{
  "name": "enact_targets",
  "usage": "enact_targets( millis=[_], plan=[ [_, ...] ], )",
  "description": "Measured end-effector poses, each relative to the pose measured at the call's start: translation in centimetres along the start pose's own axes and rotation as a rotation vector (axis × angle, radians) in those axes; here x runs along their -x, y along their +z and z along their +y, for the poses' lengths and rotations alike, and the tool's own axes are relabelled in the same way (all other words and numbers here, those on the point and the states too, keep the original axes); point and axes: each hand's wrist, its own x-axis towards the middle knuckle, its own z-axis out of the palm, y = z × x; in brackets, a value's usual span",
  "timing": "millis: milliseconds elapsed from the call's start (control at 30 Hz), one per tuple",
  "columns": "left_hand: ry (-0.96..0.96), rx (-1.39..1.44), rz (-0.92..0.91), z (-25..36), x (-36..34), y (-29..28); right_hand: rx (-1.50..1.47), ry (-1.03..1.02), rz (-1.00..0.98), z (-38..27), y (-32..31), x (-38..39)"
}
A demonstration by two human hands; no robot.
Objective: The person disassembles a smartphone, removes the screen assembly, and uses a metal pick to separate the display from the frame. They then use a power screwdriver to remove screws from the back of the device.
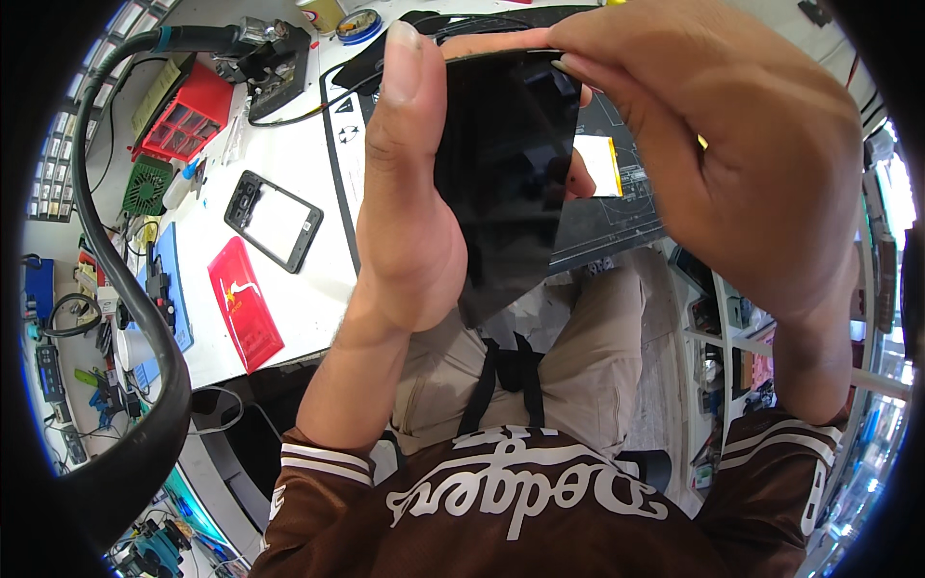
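The person is holding a dark glossy panel (506, 173) up close in front of the head camera, above the lap and the near edge of the white worktop (299, 164). The left hand (405, 212) is gripping its left edge, thumb lying along the front. The right hand (713, 164) is pinching the top edge with its fingers (588, 67). On the worktop a phone frame (273, 220) is lying beside a red pouch (246, 303).

Two hands, the left hand (409, 212) and right hand (732, 164), held one black glass panel (506, 183). On the bench at left lay one phone frame (273, 221) and one red card (245, 302).
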Motion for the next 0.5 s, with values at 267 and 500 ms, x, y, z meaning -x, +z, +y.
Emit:
enact_targets(
  millis=[267,500],
  plan=[
    [0.068,0.032,0.341,0.9,0.0,4.1,0.039,-0.021,0.047,0.5,0.8,0.1],
    [-0.171,0.483,-0.090,1.6,-0.4,2.1,-0.122,0.204,0.144,-1.6,0.7,-0.6]
  ],
)
